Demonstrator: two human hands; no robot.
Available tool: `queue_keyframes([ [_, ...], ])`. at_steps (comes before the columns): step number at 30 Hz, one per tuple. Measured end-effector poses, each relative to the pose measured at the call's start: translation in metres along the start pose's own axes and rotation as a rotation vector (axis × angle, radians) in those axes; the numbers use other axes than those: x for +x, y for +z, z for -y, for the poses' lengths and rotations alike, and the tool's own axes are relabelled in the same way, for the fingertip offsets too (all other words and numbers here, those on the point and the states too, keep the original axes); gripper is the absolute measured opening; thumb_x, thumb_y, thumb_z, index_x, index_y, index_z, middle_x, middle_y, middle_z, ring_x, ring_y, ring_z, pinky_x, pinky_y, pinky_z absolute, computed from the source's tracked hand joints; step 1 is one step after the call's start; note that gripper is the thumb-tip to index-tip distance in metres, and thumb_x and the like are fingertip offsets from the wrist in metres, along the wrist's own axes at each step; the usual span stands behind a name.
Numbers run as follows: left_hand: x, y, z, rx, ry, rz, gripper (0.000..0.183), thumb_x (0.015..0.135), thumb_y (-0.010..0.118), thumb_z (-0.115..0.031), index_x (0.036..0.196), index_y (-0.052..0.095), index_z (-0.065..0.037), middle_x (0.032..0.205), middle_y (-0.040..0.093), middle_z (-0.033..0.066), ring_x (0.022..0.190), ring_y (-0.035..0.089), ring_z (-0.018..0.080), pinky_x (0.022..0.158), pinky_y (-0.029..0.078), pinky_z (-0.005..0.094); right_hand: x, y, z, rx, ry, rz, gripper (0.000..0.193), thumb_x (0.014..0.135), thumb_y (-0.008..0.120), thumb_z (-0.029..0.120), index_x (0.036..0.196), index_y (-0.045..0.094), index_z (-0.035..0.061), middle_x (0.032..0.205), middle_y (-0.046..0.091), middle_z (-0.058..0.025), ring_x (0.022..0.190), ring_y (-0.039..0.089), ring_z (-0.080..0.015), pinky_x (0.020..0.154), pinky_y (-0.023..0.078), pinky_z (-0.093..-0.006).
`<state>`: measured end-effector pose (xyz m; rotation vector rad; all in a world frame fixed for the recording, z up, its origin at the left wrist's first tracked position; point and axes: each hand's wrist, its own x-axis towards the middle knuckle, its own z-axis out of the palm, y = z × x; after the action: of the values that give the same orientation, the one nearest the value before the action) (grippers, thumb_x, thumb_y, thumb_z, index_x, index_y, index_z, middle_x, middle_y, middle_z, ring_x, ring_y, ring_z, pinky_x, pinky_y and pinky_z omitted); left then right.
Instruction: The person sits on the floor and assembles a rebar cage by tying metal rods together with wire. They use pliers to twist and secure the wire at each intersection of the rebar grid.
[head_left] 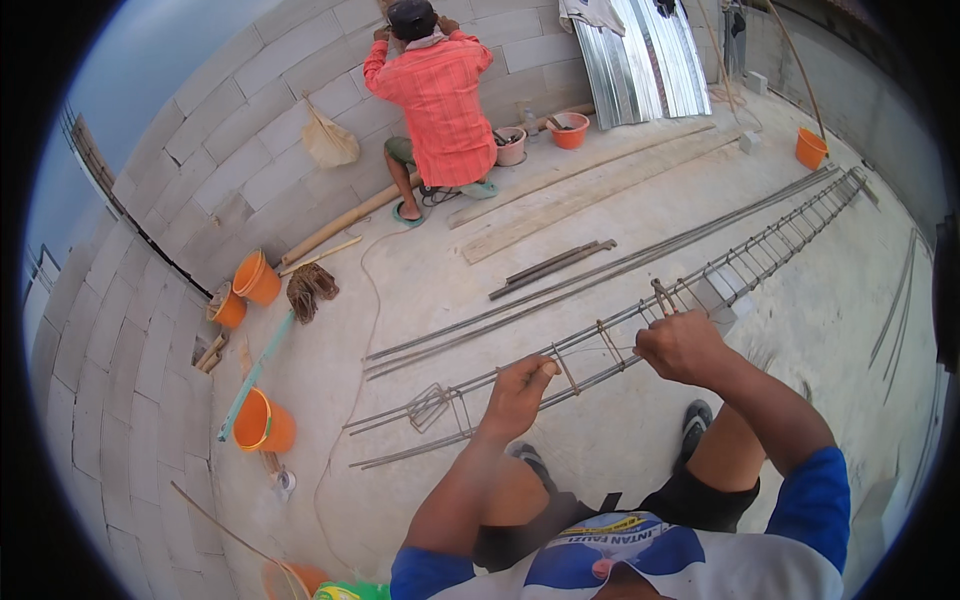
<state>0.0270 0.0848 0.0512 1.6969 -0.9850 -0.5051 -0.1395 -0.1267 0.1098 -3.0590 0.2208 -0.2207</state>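
Cage of steel bars (608, 340) lies before you, passing over pale block (716, 289). Right hand (682, 347) clamps on tool (661, 296); left hand (522, 395), fingertips pinched together at bars, anything held unclear. Slipping tool could scrape your knuckles on steel; hard tug might shift cage.

Before me, a wall of pale grey blocks (265, 135) in staggered courses; another block wall (115, 400) on my left, meeting it at a corner. Off to my right, a plain grey wall (850, 100). Underfoot, pale concrete floor (430, 270), scuffed and stained. Blue-grey sky (150, 60) above the blocks, upper left. Light: soft, diffuse daylight.
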Motion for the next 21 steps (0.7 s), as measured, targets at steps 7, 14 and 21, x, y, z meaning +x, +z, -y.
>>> queue_keyframes([
  [7,-0.009,0.012,0.017,0.266,0.207,0.009,0.021,0.094,0.053,-0.019,0.096,0.064,-0.002,0.082,0.064,0.0173,0.072,0.061,0.0355,0.065,0.048,0.0377,0.034,-0.031,0.014,0.473,0.085,-0.39,0.014,0.084,0.063,0.017,0.082,0.067,0.0042,0.069,0.062,-0.0137,0.07,0.061,-0.0336,0.066,0.048,-0.0402],
  [14,0.004,-0.016,0.016,0.267,0.048,-0.11,0.021,0.095,0.051,-0.021,0.102,0.062,-0.004,0.079,0.065,0.017,0.072,0.063,0.0352,0.065,0.049,0.0402,0.012,-0.014,0.033,0.557,-0.139,0.37,0.016,0.088,0.061,0.016,0.09,0.068,0.0018,0.08,0.068,-0.0131,0.082,0.066,-0.0272,0.073,0.051,-0.0357],
  [21,-0.012,0.005,0.014,0.25,0.23,0.083,0.016,0.094,0.054,-0.021,0.094,0.06,-0.006,0.072,0.063,0.0164,0.069,0.062,0.0363,0.064,0.049,0.0433,0.033,0.039,-0.007,0.217,0.116,-0.146,0.017,0.088,0.055,0.009,0.099,0.067,0.0038,0.079,0.06,-0.0138,0.071,0.061,-0.0316,0.066,0.048,-0.0401],
])
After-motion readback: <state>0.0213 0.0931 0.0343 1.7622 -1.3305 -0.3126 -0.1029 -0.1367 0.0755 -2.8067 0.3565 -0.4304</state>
